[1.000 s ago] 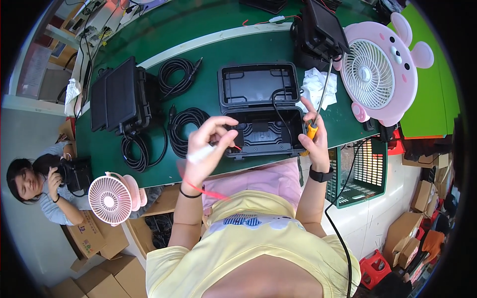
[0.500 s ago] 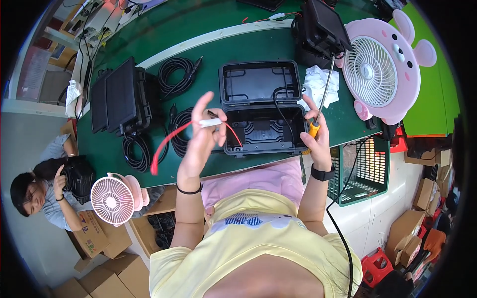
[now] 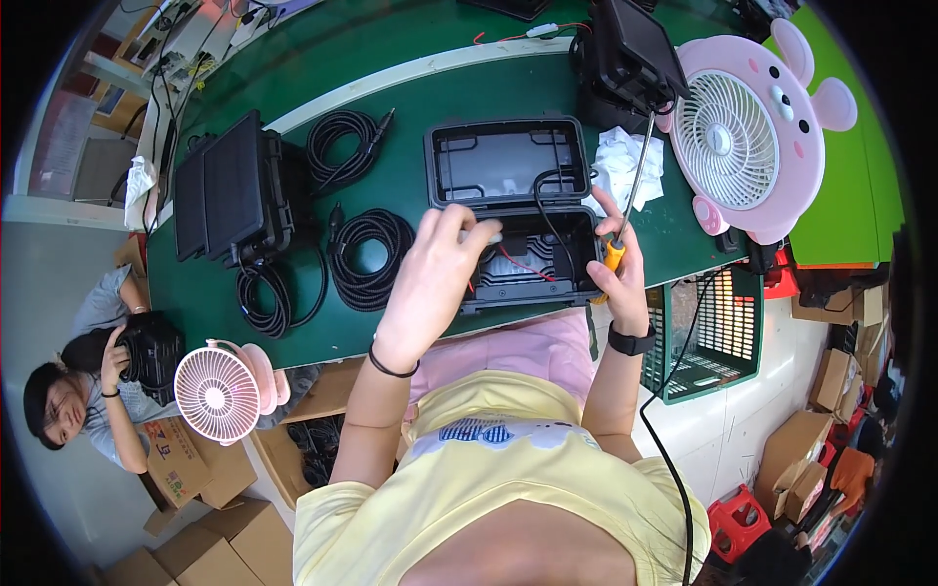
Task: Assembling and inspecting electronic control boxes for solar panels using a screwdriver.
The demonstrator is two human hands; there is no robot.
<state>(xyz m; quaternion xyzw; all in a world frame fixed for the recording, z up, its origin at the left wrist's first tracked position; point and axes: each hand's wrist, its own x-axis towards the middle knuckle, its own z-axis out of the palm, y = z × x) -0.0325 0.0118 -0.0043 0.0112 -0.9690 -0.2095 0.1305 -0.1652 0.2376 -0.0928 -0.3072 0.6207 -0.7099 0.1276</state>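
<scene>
1. My left hand (image 3: 435, 278) hovers over the open black case (image 3: 528, 256) at the near edge of the green table (image 3: 391, 322), its fingers (image 3: 469, 230) pinched on a small white connector (image 3: 491, 235); a red wire (image 3: 518, 264) lies inside the case just below.
2. My right hand (image 3: 618, 262) is clenched around an orange-handled screwdriver (image 3: 625, 210) at the case's right wall, shaft pointing up toward the far edge.
3. I judge the connector wants seating gently: I'd lower it straight, keeping the red wire slack and untrapped.
4. I'd hold the screwdriver tip away from the wiring and steady the case against the near edge.
5. Coiled black cables (image 3: 366, 259) lie to the case's left; I'd avoid snagging them.
</scene>
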